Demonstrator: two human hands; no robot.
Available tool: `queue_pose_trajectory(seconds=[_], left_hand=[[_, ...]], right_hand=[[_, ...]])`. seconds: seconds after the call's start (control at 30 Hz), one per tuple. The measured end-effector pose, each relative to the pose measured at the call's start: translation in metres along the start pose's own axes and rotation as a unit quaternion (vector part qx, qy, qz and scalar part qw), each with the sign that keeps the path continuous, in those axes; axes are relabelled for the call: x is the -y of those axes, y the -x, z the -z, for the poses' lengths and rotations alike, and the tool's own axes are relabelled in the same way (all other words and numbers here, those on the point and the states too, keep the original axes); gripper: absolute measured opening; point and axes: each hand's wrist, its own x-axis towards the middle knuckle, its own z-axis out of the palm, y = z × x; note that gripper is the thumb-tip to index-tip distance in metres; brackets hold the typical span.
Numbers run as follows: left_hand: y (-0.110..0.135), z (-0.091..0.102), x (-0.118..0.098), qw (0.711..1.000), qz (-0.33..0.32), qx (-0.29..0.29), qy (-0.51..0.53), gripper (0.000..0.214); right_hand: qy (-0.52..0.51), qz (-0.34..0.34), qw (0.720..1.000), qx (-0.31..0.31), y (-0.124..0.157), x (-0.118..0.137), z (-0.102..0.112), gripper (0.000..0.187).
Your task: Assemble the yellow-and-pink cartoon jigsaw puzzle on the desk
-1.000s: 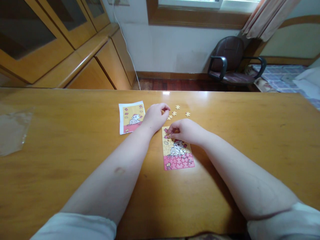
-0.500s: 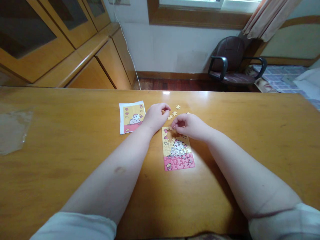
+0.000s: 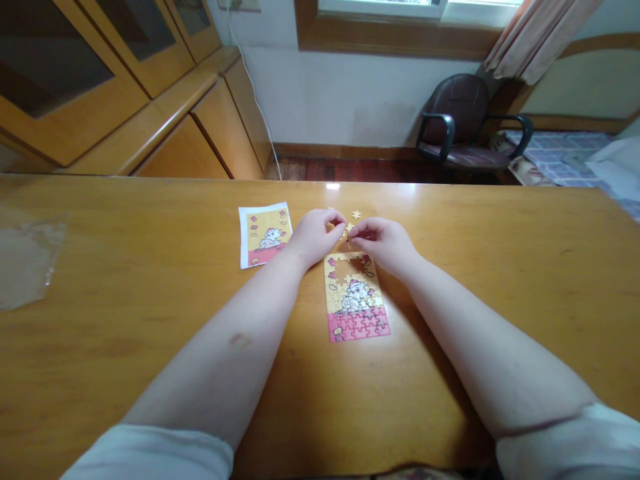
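A partly assembled jigsaw puzzle (image 3: pixel 357 325) lies on the table, yellow above and pink below, with white cartoon animals in the middle and a gap near its top edge. Just beyond it, my right hand (image 3: pixel 384 241) pinches a small puzzle piece at the fingertips. My left hand (image 3: pixel 317 235) is close by on the left, its thumb and fingers drawn together; what they hold, if anything, is too small to make out. Between and behind the fingertips lie several loose yellow pieces (image 3: pixel 357 215), some partly hidden by the hands.
A printed reference picture (image 3: pixel 253 257) lies left of my left hand. At the far left of the wooden table (image 3: pixel 150 267) is a clear plastic bag (image 3: pixel 27 260). Beyond the table stand a cabinet (image 3: pixel 170 140) and an office chair (image 3: pixel 463 120).
My right hand has moved from over the puzzle's top edge away to the loose pieces, uncovering the upper right corner. My left hand has shifted slightly right, towards the right fingertips.
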Motion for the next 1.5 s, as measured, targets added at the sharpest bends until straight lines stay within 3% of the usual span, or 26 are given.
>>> queue_pose_trajectory(seconds=[0.3, 0.6, 0.83, 1.0, 1.13, 1.27, 1.5], left_hand=[[0.003, 0.0, -0.007, 0.999, -0.015, 0.042, 0.019, 0.012], [0.002, 0.0, -0.004, 0.998, -0.01, 0.0, 0.065, 0.012], [0.002, 0.0, -0.004, 0.998, -0.013, 0.019, 0.061, 0.013], [0.002, -0.001, -0.003, 0.998, -0.012, 0.008, 0.067, 0.013], [0.002, -0.001, -0.002, 0.997, -0.01, 0.004, 0.077, 0.013], [0.002, 0.0, -0.002, 0.996, -0.007, 0.008, 0.084, 0.014], [0.002, -0.001, -0.002, 0.996, -0.01, 0.013, 0.089, 0.014]], right_hand=[[-0.042, 0.009, 0.999, -0.029, -0.005, -0.007, 0.002, 0.017], [-0.039, -0.032, 0.998, -0.045, -0.004, -0.005, 0.003, 0.016], [-0.056, -0.016, 0.992, -0.109, -0.005, -0.004, 0.005, 0.014], [0.065, 0.056, 0.99, -0.111, -0.002, -0.004, 0.006, 0.017], [0.167, 0.161, 0.967, -0.108, 0.0, -0.005, 0.01, 0.014], [0.199, 0.235, 0.948, -0.087, 0.001, -0.009, 0.012, 0.009], [0.262, 0.305, 0.912, -0.081, 0.001, -0.011, 0.011, 0.012]])
